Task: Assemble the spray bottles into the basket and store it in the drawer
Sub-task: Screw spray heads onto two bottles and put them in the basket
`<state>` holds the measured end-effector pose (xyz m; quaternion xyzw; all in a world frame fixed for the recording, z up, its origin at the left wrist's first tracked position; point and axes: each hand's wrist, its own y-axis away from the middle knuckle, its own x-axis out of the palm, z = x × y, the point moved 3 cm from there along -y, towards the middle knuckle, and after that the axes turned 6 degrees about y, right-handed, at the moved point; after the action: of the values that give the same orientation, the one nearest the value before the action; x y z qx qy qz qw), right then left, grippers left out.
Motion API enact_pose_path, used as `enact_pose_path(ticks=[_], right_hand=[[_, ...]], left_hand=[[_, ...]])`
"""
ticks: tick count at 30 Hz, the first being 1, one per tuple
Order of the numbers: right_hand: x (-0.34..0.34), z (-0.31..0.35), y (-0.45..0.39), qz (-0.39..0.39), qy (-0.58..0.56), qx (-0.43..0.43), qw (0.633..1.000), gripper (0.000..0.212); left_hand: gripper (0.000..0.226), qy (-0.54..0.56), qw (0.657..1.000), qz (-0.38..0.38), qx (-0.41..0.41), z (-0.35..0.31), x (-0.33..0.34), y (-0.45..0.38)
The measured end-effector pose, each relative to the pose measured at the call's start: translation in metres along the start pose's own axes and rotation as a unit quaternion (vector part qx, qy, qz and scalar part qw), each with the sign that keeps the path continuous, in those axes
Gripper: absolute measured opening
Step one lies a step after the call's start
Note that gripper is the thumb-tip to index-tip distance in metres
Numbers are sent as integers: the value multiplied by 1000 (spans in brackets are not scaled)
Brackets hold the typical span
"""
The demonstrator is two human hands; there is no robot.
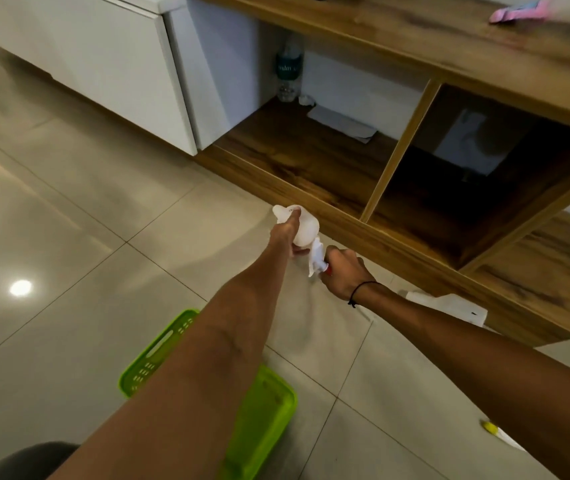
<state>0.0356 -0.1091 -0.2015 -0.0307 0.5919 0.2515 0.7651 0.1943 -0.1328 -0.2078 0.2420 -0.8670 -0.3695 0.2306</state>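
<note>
Over the tiled floor (68,209) mid-frame, the left hand (285,233) grips the bottle (302,226) steady; the right hand (344,271), closed on its spray head (316,259), likely screws it on.

A bottle (296,225) is held before the shelf (311,157), the basket (262,410) set nearer on the floor (68,237) below it.

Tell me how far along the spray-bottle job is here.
Early. Nothing looks stored: what shows of the green basket on the floor holds no bottle. In hand: the left hand grips a white bottle while the right hand holds its spray head. Left: basket loading, then storage.
</note>
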Motion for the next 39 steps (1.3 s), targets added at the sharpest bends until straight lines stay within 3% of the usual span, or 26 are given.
enact_pose_path(ticks=[5,9,14,18,22,28,39], right_hand=[[-19,-12,4,-40,-75,33,996,28],[-57,-7,13,-117,-127,43,984,23],[-120,17,18,-207,-172,40,962,39],[-163,49,14,-266,-227,19,937,41],[-187,81,13,-293,-311,-1,904,41],[-199,113,18,-313,-355,-21,880,36],[-192,130,32,-308,-328,-39,892,40]], left_hand=[[94,4,1000,-6,12,4,7,-15],[107,-115,991,-1,73,9,-17,-7],[97,-336,909,-36,243,5,-75,31],[98,-404,857,-51,315,6,-108,68],[100,-423,835,-53,348,11,-127,94],[101,-392,828,-67,395,19,-141,114],[100,-378,829,-73,406,26,-152,137]])
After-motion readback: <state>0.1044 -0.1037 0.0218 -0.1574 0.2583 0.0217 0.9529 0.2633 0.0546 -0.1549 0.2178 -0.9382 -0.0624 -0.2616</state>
